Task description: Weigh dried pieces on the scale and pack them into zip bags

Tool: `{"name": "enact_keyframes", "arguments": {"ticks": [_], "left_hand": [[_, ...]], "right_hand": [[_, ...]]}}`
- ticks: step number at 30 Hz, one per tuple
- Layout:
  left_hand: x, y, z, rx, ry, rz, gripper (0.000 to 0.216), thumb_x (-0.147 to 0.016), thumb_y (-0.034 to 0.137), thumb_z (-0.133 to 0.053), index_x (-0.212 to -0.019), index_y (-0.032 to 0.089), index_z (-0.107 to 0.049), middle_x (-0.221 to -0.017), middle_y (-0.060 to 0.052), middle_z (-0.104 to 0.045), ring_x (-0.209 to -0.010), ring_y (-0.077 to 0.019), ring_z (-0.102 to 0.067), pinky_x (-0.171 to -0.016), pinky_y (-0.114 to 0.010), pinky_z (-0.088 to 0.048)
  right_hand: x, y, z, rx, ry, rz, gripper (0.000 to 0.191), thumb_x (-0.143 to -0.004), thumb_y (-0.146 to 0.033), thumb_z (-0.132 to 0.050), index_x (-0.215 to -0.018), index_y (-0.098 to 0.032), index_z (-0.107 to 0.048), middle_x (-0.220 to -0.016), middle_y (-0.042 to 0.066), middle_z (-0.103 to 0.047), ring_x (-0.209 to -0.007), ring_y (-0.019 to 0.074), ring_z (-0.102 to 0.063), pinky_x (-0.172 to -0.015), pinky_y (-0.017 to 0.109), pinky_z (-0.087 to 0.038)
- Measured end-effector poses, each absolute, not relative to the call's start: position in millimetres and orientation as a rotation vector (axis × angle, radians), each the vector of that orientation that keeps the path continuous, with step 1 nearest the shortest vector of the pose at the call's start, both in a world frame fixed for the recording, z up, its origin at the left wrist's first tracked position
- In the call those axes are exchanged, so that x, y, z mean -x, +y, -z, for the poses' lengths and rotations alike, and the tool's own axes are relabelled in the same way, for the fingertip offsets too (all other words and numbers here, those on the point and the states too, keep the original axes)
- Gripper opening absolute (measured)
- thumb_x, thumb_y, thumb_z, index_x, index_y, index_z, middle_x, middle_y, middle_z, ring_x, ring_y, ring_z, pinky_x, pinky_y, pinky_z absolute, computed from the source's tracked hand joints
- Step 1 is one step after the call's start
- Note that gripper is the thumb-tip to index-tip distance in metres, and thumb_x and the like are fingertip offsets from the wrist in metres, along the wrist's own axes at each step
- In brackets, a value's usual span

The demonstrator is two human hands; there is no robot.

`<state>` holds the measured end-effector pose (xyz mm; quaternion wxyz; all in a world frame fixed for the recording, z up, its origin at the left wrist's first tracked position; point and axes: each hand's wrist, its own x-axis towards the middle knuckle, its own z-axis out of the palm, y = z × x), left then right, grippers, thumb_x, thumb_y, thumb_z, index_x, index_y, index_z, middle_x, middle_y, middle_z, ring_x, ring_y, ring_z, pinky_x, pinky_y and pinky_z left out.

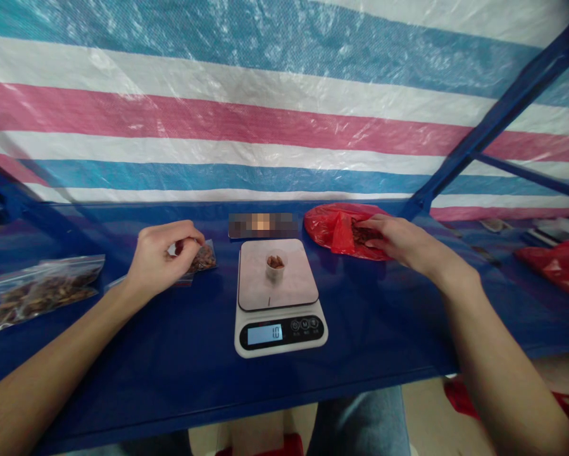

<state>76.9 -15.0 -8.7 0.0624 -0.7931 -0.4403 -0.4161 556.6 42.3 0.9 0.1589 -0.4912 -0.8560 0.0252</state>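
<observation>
A white kitchen scale [279,297] stands mid-table, its display reading 10. On its platform sits a small cup [275,265] with brown pieces inside. My left hand [163,256] is left of the scale, fingers pinched on a small clear zip bag [202,258] holding brown pieces. My right hand [398,240] reaches into a red plastic bag [331,229] right of the scale, fingers curled among the dark brown pieces inside it.
A larger clear bag [42,292] of brown pieces lies at the far left on the blue table [180,354]. Another red bag [557,263] sits at the far right. A striped tarp [265,120] hangs behind, with blue frame bars [493,120].
</observation>
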Motion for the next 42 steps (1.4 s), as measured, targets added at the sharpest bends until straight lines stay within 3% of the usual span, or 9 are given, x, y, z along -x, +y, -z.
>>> {"name": "enact_keyframes", "arguments": {"ticks": [5,12,16,20,25,30,35,42], "left_hand": [[-79,-16,7,2.419,-1.349,1.258,0.026,-0.085,0.014,-0.05,-0.066,0.021,-0.067,-0.063,0.0,-0.068,-0.054,-0.0129,-0.063,-0.054,-0.025,-0.044],[-75,-14,12,2.415,-1.329,1.228,0.027,-0.087,0.015,-0.051,-0.068,0.019,-0.07,-0.067,0.001,-0.07,-0.057,-0.0121,-0.064,-0.057,-0.024,-0.045],[-75,-13,13,2.418,-1.336,1.241,0.027,-0.087,0.014,-0.051,-0.068,0.018,-0.07,-0.068,0.001,-0.07,-0.059,-0.0118,-0.065,-0.059,-0.024,-0.045],[-75,-13,12,2.429,-1.298,1.253,0.026,-0.087,0.013,-0.051,-0.07,0.018,-0.07,-0.069,0.0,-0.071,-0.059,-0.0117,-0.065,-0.058,-0.024,-0.045],[-74,-14,10,2.446,-1.267,1.251,0.027,-0.087,0.012,-0.05,-0.07,0.017,-0.07,-0.068,0.0,-0.07,-0.058,-0.0114,-0.064,-0.058,-0.024,-0.045],[-74,-14,10,2.448,-1.283,1.236,0.027,-0.089,0.012,-0.05,-0.07,0.018,-0.069,-0.067,0.001,-0.068,-0.056,-0.0105,-0.062,-0.057,-0.024,-0.044],[-74,-14,12,2.432,-1.292,1.24,0.027,-0.088,0.013,-0.05,-0.07,0.019,-0.069,-0.067,0.002,-0.069,-0.057,-0.0108,-0.063,-0.058,-0.023,-0.044],[-73,-13,12,2.434,-1.273,1.25,0.027,-0.088,0.011,-0.05,-0.07,0.018,-0.069,-0.067,0.002,-0.067,-0.058,-0.0099,-0.063,-0.059,-0.022,-0.044]], "right_hand": [[-552,41,-4,1.496,-2.437,-0.048,0.057,-0.079,-0.006,-0.063,-0.132,-0.026,-0.074,-0.126,0.01,-0.077,-0.112,0.0322,-0.074,-0.099,0.042,-0.059],[-529,46,0,1.69,-2.557,0.203,0.037,-0.096,-0.016,-0.057,-0.131,-0.018,-0.07,-0.128,0.017,-0.071,-0.106,0.0294,-0.074,-0.091,0.036,-0.057],[-518,50,3,1.771,-2.612,0.31,0.042,-0.098,-0.008,-0.044,-0.133,-0.011,-0.066,-0.137,0.023,-0.065,-0.11,0.0315,-0.074,-0.091,0.037,-0.055],[-518,55,1,1.625,-2.565,0.272,0.036,-0.094,-0.004,-0.047,-0.121,-0.013,-0.07,-0.129,0.021,-0.071,-0.112,0.0288,-0.072,-0.096,0.035,-0.052],[-520,57,-9,1.494,-2.404,0.105,0.024,-0.094,-0.01,-0.05,-0.099,-0.015,-0.073,-0.105,0.017,-0.078,-0.093,0.027,-0.073,-0.082,0.033,-0.052],[-527,61,-11,1.399,-2.325,0.127,0.027,-0.096,-0.018,-0.052,-0.099,-0.015,-0.078,-0.101,0.016,-0.08,-0.091,0.0305,-0.075,-0.082,0.038,-0.054],[-535,54,-19,1.403,-2.148,0.074,0.02,-0.093,-0.024,-0.062,-0.098,-0.019,-0.081,-0.099,0.011,-0.082,-0.086,0.0286,-0.077,-0.082,0.038,-0.057],[-525,34,-45,1.303,-2.066,0.129,0.021,-0.097,-0.025,-0.063,-0.102,-0.016,-0.082,-0.104,0.016,-0.081,-0.091,0.0308,-0.076,-0.085,0.044,-0.059]]}}
